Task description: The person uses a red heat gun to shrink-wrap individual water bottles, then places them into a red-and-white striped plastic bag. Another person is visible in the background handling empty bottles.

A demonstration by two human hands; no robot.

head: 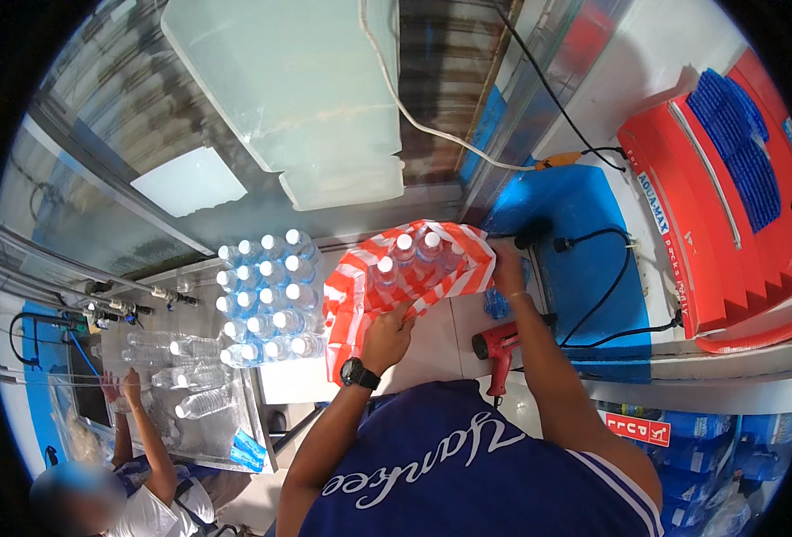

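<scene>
A red-and-white striped plastic bag (349, 288) stands open in front of me, with several white-capped clear water bottles (405, 247) inside. On its near edge my left hand (388, 335), with a black watch at the wrist, is closed around the plastic. My right hand (509, 272) grips the bag's right edge; its fingertips are partly hidden. Left of the bag, rows of capped water bottles (273, 272) stand close together. A red heat gun (500, 346) lies on the white tiled counter (439, 342), beneath my right forearm.
A co-worker (147, 470) handles a bottle at the steel sink counter (255, 419) on the left, where several bottles lie on their sides. A glass partition stands behind. Black cables (604, 295) run along the right wall, beside red holders (711, 221). Blue-tinted packs sit lower right.
</scene>
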